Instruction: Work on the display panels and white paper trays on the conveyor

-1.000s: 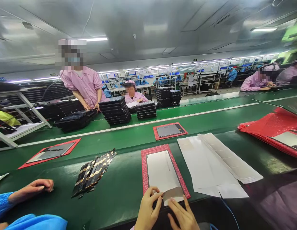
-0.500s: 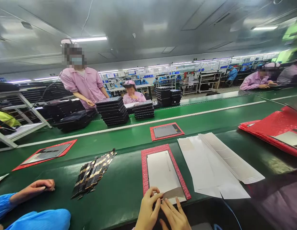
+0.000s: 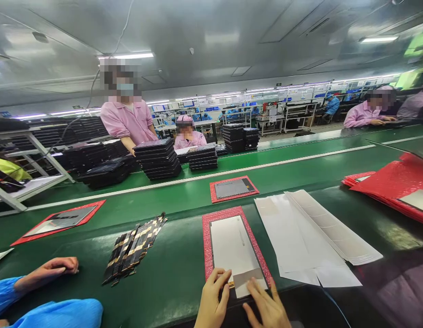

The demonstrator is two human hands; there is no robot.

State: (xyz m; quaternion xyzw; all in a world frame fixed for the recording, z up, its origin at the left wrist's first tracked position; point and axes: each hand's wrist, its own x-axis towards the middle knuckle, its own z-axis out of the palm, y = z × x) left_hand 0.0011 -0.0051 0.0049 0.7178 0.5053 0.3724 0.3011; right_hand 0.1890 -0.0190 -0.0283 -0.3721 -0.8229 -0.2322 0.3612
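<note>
A pale rectangular display panel (image 3: 230,246) lies on a red foam-edged mat (image 3: 207,241) on the green bench, close to my body. A grey film strip (image 3: 248,278) crosses its lower end, with a small gold tab (image 3: 231,284) showing at the strip's left end. My left hand (image 3: 213,296) pinches that end at the panel's lower left. My right hand (image 3: 267,303) rests at the lower right, fingers apart, touching the strip's edge and the mat. Each hand covers part of the panel's lower edge.
Black ribbon cables (image 3: 132,248) lie left of the mat, and white sheets (image 3: 300,232) lie right of it. A co-worker's hand (image 3: 49,269) in a blue sleeve rests at the left. Red-matted panels and black stacks (image 3: 158,159) stand beyond.
My right hand has moved right and its fingers have spread. The grey strip now lies flatter on the panel. The standing co-worker has shifted right.
</note>
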